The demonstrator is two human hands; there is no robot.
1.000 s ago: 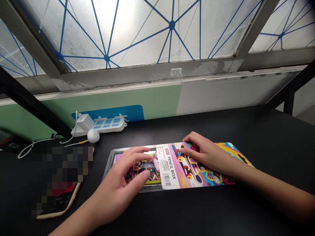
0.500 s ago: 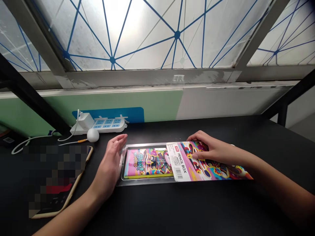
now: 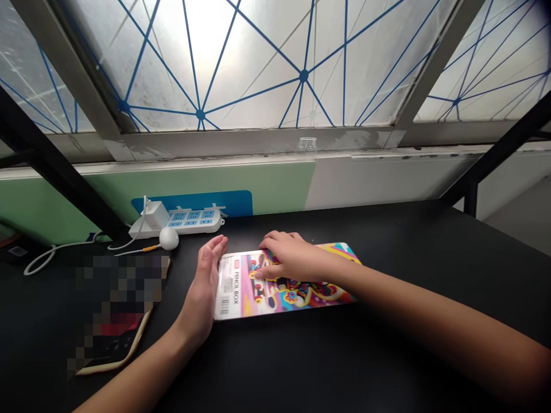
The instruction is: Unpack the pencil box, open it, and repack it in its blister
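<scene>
A brightly printed card (image 3: 253, 304) marked "PENCIL BOX" lies flat on the black desk. It now covers the clear plastic tray and the pencil box, which are hidden beneath it. My right hand (image 3: 295, 258) rests over the card's middle, thumb on its printed face and fingers reaching over the far edge. At the card's left end, my left hand (image 3: 202, 292) stands on its side against the short edge, with fingers stretched out and nothing gripped.
To the left lies a dark device with a beige rim (image 3: 140, 338), its face pixelated. Behind it are a white power strip (image 3: 196, 221) with a plugged-in adapter and a round white object (image 3: 169, 238) on a cable. A window (image 3: 258, 69) rises beyond the desk (image 3: 301, 367).
My right hand has slid the printed card left over the clear tray, and the pencil box has gone from sight. My left hand has stayed at the left end. The view has shifted slightly.
</scene>
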